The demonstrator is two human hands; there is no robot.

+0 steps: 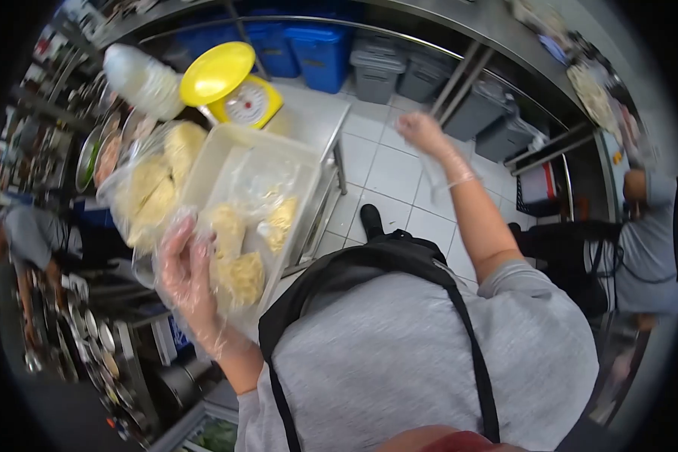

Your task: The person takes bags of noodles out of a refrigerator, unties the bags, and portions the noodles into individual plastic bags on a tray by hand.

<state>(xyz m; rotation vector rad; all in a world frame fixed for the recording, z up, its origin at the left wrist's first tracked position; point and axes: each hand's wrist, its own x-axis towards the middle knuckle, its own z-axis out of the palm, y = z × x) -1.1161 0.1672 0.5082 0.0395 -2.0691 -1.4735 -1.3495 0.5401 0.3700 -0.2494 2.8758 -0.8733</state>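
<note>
My left hand (pixel 188 271), in a clear plastic glove, is over the near left edge of a white rectangular tub (pixel 294 162); its fingers are apart. Inside the tub lie pale yellow dough pieces (pixel 241 279) and a clear plastic bag (pixel 258 181) with yellow bits. Left of the tub stands a plastic-lined container with more dough (pixel 152 188). My right hand (pixel 422 132), also gloved, is raised over the tiled floor, away from the tub; its fingers are curled, and anything within them is too small to make out.
A yellow scale (pixel 267 105) with a round pan stands behind the tub, beside stacked clear plastic containers (pixel 139 79). Blue bins (pixel 316 56) and grey bins (pixel 377 71) sit under a steel counter. One person (pixel 640 241) is at the right, another (pixel 41 233) at the left.
</note>
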